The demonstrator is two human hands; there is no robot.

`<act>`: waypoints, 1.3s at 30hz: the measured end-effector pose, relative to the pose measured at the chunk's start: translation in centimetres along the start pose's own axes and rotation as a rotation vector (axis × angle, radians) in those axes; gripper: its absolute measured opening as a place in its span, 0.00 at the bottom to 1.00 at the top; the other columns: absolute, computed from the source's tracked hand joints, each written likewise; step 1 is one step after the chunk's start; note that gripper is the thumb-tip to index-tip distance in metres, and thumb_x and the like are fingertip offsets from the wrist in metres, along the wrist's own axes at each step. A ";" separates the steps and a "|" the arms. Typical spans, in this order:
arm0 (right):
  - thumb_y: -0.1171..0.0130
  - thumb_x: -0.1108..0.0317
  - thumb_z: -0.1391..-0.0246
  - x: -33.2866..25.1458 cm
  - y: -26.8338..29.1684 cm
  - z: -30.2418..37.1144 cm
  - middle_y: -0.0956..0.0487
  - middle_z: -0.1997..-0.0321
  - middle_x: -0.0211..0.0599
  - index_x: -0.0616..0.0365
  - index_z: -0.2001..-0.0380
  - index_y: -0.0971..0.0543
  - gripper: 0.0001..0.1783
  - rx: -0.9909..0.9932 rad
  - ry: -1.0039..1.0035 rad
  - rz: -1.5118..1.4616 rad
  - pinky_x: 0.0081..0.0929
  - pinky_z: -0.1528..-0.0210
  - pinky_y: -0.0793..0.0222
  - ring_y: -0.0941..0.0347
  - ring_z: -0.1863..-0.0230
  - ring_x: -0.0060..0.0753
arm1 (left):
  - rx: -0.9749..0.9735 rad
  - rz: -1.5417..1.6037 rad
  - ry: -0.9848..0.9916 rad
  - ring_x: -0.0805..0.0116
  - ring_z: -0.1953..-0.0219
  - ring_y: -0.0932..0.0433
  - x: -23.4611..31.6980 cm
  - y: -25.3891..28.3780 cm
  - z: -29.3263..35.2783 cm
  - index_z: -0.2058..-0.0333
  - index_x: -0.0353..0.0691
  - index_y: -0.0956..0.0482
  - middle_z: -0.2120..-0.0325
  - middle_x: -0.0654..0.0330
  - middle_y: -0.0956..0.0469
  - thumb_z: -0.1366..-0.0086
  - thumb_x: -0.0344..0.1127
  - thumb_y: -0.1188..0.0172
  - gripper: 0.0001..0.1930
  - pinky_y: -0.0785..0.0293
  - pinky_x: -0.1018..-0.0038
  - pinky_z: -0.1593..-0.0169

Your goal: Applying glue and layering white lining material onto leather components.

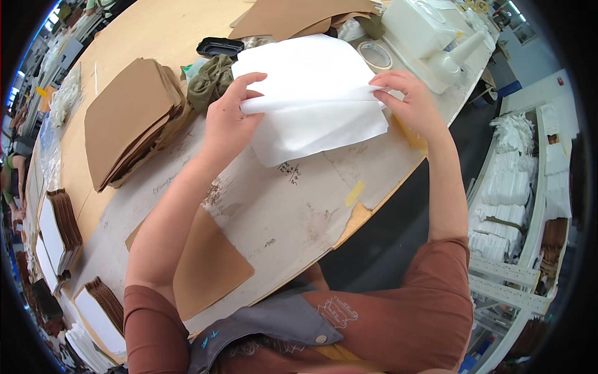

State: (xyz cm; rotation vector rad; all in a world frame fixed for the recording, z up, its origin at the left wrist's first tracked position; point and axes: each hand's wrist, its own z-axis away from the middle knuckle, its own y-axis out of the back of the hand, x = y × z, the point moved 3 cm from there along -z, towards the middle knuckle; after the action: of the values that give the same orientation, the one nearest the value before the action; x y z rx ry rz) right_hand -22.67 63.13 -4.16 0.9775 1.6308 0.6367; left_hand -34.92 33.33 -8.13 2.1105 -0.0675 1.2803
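A thin white sheet (321, 128) stretches between my two hands, its upper edge folded or curled over. My left hand (229, 121) pinches the left end of that fold between thumb and fingers. At the other end, my right hand (408, 103) grips the fold with thumb against fingertips. More white sheet material (305, 62) lies flat just beyond the fold. Whether the sheet is paper or cloth I cannot tell. The lower part of the held sheet slopes down over the grey table covering.
Left of my hands lies a stack of brown shaped sheets (128, 115), beside a crumpled olive cloth (210, 82). A tape roll (375, 56) and a white plastic container (420, 28) stand at the far right. One brown piece (208, 265) lies near my left forearm. Shelving (504, 274) is at right.
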 end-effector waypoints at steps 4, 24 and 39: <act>0.38 0.69 0.41 -0.1 -0.3 -2.0 0.18 0.63 0.26 0.57 0.60 0.17 0.08 0.015 -0.215 -0.202 0.23 0.50 0.32 0.26 0.56 0.23 | -0.047 0.099 0.236 0.74 0.57 0.21 -0.7 0.7 -0.7 0.41 0.46 0.27 0.58 0.58 0.17 0.39 0.23 0.41 0.26 0.27 0.76 0.50; 0.26 0.60 0.52 -6.5 -7.0 -8.9 0.21 0.52 0.32 0.49 0.54 0.19 0.21 0.040 0.529 0.147 0.37 0.46 0.31 0.25 0.50 0.37 | 0.092 0.248 0.511 0.73 0.70 0.23 -5.3 1.0 -4.0 0.34 0.34 0.40 0.68 0.59 0.21 0.40 0.38 0.31 0.39 0.24 0.75 0.67; 0.35 0.64 0.42 -3.4 -3.3 -13.1 0.17 0.65 0.26 0.57 0.64 0.17 0.08 0.483 -0.109 -0.748 0.25 0.61 0.30 0.24 0.64 0.22 | 0.012 -0.625 -0.558 0.65 0.45 0.26 0.4 -1.3 0.5 0.54 0.51 0.20 0.53 0.69 0.21 0.38 0.37 0.35 0.13 0.36 0.65 0.41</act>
State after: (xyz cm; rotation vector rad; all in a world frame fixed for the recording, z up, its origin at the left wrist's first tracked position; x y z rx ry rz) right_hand -35.81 59.54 -1.47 0.6278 1.9175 -0.3232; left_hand -33.85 34.13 -8.62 2.1865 0.3349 0.3193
